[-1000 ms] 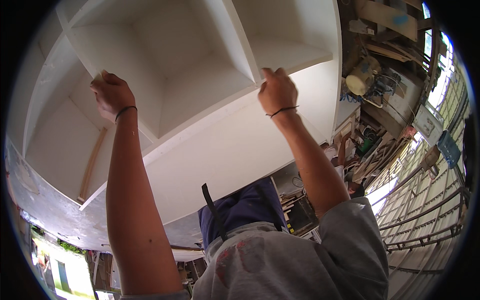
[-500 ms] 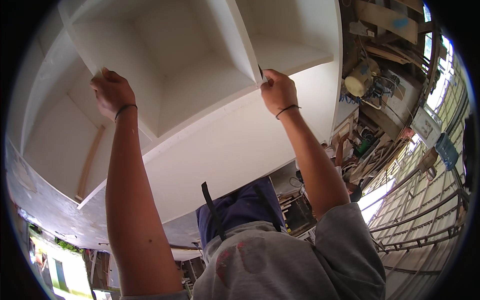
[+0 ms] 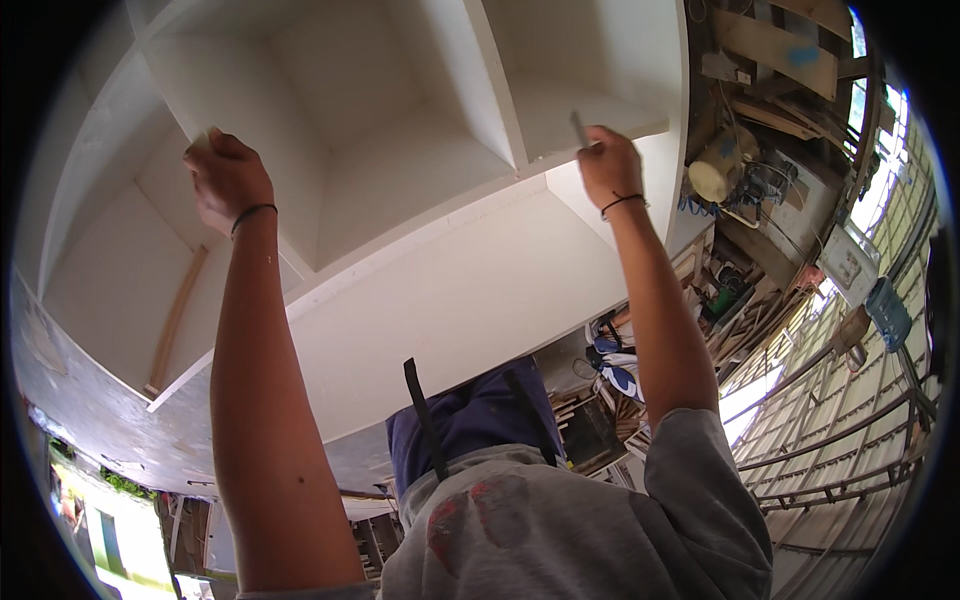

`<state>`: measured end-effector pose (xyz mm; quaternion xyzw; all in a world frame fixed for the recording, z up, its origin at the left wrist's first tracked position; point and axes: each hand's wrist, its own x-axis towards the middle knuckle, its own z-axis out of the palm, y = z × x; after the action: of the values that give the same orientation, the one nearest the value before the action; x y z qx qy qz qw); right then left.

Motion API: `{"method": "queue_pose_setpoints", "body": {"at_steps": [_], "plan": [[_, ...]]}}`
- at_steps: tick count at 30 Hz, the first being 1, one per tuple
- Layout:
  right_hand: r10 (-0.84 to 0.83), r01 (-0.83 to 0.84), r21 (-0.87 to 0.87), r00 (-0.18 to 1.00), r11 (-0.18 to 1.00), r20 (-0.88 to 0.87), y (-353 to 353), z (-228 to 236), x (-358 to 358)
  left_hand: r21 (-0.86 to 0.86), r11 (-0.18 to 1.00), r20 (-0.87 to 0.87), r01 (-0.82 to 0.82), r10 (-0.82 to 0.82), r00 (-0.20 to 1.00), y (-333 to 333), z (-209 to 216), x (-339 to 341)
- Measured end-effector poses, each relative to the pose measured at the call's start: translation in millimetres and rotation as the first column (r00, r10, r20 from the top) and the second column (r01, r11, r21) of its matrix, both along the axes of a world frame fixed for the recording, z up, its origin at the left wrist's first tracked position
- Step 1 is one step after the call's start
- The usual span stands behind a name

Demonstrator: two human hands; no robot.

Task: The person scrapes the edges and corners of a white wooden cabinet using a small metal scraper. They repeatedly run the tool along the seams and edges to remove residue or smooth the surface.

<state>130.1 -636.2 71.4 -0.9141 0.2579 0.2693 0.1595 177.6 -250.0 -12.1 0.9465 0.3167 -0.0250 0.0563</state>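
Note:
A large white shelf unit (image 3: pixel 420 210) with open compartments fills the upper left and middle. My left hand (image 3: pixel 228 185) is closed in front of a divider at the left, with a small pale piece (image 3: pixel 207 138) showing above its fingers; its kind is unclear. My right hand (image 3: pixel 609 168) grips a narrow grey blade-like tool (image 3: pixel 578 128), slightly blurred, that points up. This hand is by the front edge of the right compartment's shelf, to the right of the middle divider. Both arms are stretched forward.
A thin wooden strip (image 3: pixel 178 318) leans inside the left compartment. To the right are a beige tank (image 3: pixel 716 168) with machinery, stacked wood offcuts (image 3: pixel 775 45) and a metal grille (image 3: pixel 820 440). A blue-and-white object (image 3: pixel 618 375) lies beside the unit's lower right.
My right hand has moved right, away from the middle divider's front edge, with the tool in it. The left hand has stayed almost in place.

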Motion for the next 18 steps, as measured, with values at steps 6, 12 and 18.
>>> {"method": "queue_pose_setpoints", "body": {"at_steps": [6,12,18], "plan": [[0.324,-0.316,-0.273,0.946,0.909,-0.018,79.0,-7.6,-26.3,-0.009,1.000,-0.052,-0.010,0.009,0.999,-8.2,4.0,3.3],[0.031,-0.025,-0.162,0.999,0.987,0.039,-9.8,8.1,5.6,-0.024,1.000,-0.020,-0.016,0.016,1.000,-5.2,8.8,2.9],[0.449,-0.430,-0.255,0.894,0.866,0.017,43.2,-6.2,-22.0,-0.009,1.000,-0.038,0.001,-0.002,0.999,-5.8,3.2,3.4]]}}
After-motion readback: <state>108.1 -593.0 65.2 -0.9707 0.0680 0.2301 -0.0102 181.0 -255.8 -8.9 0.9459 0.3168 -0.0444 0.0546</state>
